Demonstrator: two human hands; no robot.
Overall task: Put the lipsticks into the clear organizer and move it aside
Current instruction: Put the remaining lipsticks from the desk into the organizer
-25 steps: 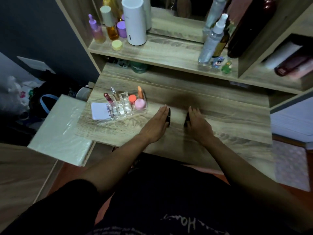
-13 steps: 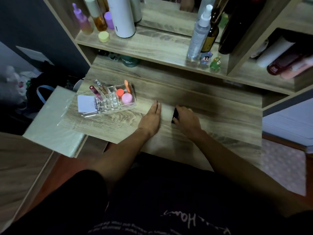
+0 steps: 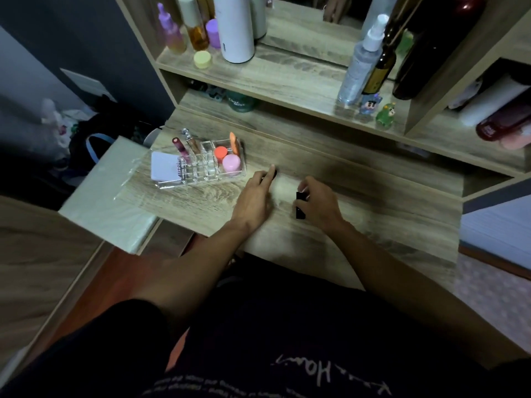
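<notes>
The clear organizer [image 3: 201, 171] stands at the left of the desk, holding lip gloss tubes, a pink jar, an orange-capped jar and a white card. My left hand [image 3: 254, 196] lies on the desk just right of it, fingers closed over a black lipstick [image 3: 274, 173]; only the lipstick's far end shows. My right hand [image 3: 320, 202] is a little further right, curled around a second black lipstick [image 3: 300, 206] that is raised slightly off the wood. The two hands are apart.
A shelf [image 3: 287, 79] above the desk carries bottles, a white cylinder [image 3: 234, 27], a spray bottle [image 3: 359, 61] and small figurines. A plastic-wrapped board [image 3: 106, 193] sticks out past the desk's left edge. Bare wood [image 3: 388, 202] lies right of my hands.
My right hand has closed on its lipstick and drawn it toward me. My left hand has curled over the other lipstick. The camera view has shifted.
</notes>
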